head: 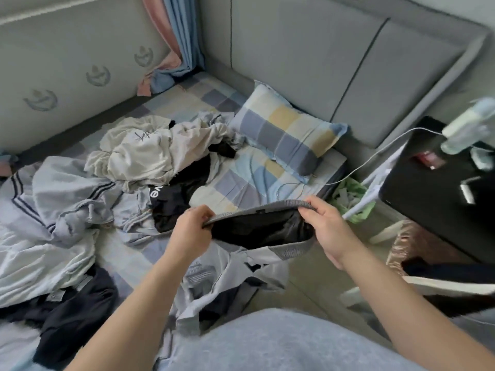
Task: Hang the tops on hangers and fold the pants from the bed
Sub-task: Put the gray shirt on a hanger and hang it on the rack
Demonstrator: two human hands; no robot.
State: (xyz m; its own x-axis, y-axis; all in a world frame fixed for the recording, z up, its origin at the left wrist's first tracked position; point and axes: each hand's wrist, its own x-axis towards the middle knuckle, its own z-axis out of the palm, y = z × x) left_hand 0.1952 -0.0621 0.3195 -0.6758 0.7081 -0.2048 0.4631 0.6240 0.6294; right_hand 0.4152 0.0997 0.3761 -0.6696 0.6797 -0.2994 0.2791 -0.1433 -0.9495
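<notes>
I hold up a grey garment [292, 249] with a ribbed grey band and a dark inside, stretched open above the near edge of the bed. My left hand [191, 231] pinches the band at its left end. My right hand [330, 228] grips the band at its right end. The rest of the garment hangs down in light grey and dark folds below my hands. On the bed lie a cream top [139, 153], a black garment with white letters [171, 202], a light grey striped top [53, 210] and a dark navy piece [72, 317].
A checked pillow [284, 135] leans at the grey padded headboard [308, 57]. A black bedside table [439, 199] with a bottle stands at the right, a white cable running to it. A green bin [351, 199] sits beside the bed. Curtains [174, 36] hang at the back.
</notes>
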